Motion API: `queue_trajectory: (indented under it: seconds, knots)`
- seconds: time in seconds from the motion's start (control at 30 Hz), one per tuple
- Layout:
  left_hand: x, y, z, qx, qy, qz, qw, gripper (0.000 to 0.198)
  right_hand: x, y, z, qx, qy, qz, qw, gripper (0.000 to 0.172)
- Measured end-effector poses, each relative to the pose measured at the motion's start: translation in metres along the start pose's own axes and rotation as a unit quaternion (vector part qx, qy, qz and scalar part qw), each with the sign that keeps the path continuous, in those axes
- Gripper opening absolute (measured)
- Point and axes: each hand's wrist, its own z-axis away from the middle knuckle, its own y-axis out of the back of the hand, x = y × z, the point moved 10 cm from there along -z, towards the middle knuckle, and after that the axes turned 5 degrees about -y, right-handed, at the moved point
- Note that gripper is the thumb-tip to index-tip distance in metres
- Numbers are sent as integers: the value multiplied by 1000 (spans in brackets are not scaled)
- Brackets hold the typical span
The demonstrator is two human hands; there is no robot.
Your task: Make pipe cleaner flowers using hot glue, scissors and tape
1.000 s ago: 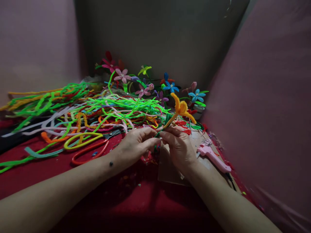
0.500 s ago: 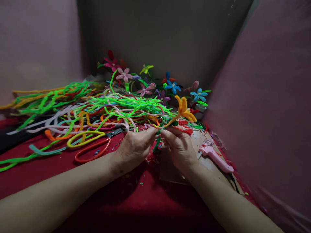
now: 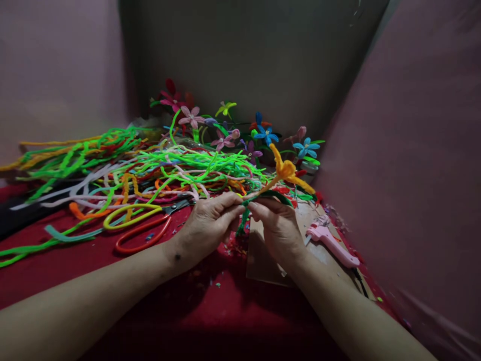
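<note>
My left hand (image 3: pixel 208 221) is closed in a pinch on the thin stem of an orange-yellow pipe-cleaner flower (image 3: pixel 286 171). Just right of it, my right hand (image 3: pixel 281 231) pinches a dark green pipe cleaner (image 3: pixel 243 224) where it meets that stem. One green end hangs down between the two hands. A green leaf-like piece (image 3: pixel 284 197) curves out above the right fingers. The bloom tilts up to the right, its petals spread. Fingertips hide exactly how the green piece and stem are joined.
Scissors (image 3: pixel 139 240) with red and yellow handles lie left, by a heap of pipe cleaners (image 3: pixel 203 163). Finished flowers, including a blue one (image 3: pixel 306 148), stand behind. At right, a pink glue gun (image 3: pixel 332 244) rests on a board (image 3: pixel 263 263) over red cloth (image 3: pixel 221 321).
The orange-yellow flower has turned, its petals now tipping further right and down. The green leaf-like piece shows more above my right hand. My left hand has rolled slightly.
</note>
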Motion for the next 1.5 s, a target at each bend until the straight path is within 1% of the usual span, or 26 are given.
queue_trajectory:
  seconds: [0.13, 0.27, 0.33, 0.43, 0.5, 0.57, 0.6, 0.67, 0.77, 0.83, 0.87, 0.93, 0.97, 1.03, 1.07, 1.13, 1.27, 1.4, 1.5]
  knots:
    - [-8, -4, 0, -13, 74, 87, 993, 16, -1, 1, 0, 2, 8, 19, 1000, 11]
    - [-18, -16, 3, -60, 145, 191, 969, 18, -6, -2, 0, -11, 34, 30, 999, 11]
    - [-22, -24, 5, -86, 167, 266, 945, 20, -5, -4, 0, -22, 35, 37, 998, 11]
    - [-26, -39, 10, -130, 202, 385, 891, 20, 0, -10, 1, -50, 12, 26, 998, 12]
    - [-26, -46, 13, -157, 218, 434, 860, 17, 3, -13, 1, -64, 0, 0, 998, 14]
    - [-26, -48, 15, -173, 224, 447, 848, 14, 3, -14, 2, -68, -3, -22, 997, 16]
    - [-27, -48, 15, -173, 224, 440, 852, 13, 4, -14, 2, -68, -3, -27, 997, 16]
    - [-25, -44, 14, -172, 211, 395, 877, 16, 5, -13, 2, -65, -6, -30, 997, 15]
    - [-23, -36, 10, -165, 183, 255, 935, 25, 8, -10, 1, -53, -17, -26, 998, 10]
    - [-22, -27, 8, -144, 160, 145, 966, 26, 10, -7, 0, -39, -25, -24, 999, 14]
    - [-20, -23, 6, -129, 138, 92, 978, 25, 12, -6, 0, -33, -32, -27, 999, 14]
    - [-12, -15, 3, -104, 65, -27, 992, 21, 15, -4, -1, -24, -43, -40, 998, 9]
    - [-7, -13, 2, -95, 22, -95, 991, 20, 15, -4, -1, -23, -42, -45, 998, 7]
    - [-1, -11, 3, -79, -44, -222, 971, 17, 15, -4, -1, -26, -32, -43, 998, 6]
    - [0, -11, 4, -75, -63, -268, 958, 17, 14, -4, -1, -28, -24, -35, 999, 6]
    - [-4, -12, 5, -78, -74, -315, 943, 19, 16, -4, -2, -29, -22, -15, 999, 7]
    - [-7, -12, 4, -80, -80, -323, 940, 19, 17, 0, -2, -16, -21, 25, 999, 9]
    - [-1, -10, 3, -59, -111, -291, 948, 21, 2, 2, 2, 5, 21, 130, 991, 6]
    - [0, -7, 3, -44, -123, -264, 956, 22, -11, -2, 4, 1, 56, 155, 986, 6]
